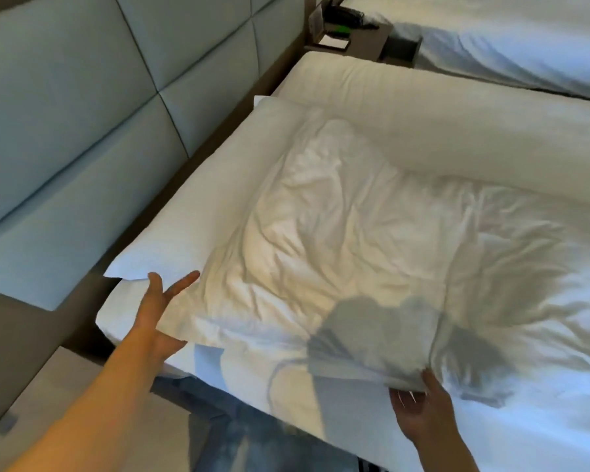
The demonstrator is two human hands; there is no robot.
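A wrinkled white pillow lies on the bed, on top of a smoother white pillow at the head end. My left hand touches the wrinkled pillow's near left corner with straight, spread fingers. My right hand is at the pillow's near right corner, palm up, fingers under the fabric edge; their tips are hidden by the cloth.
A padded grey-blue headboard runs along the left. A long white bolster or rolled duvet lies across the far side. A nightstand with a phone and a second bed stand at the back. Floor lies below.
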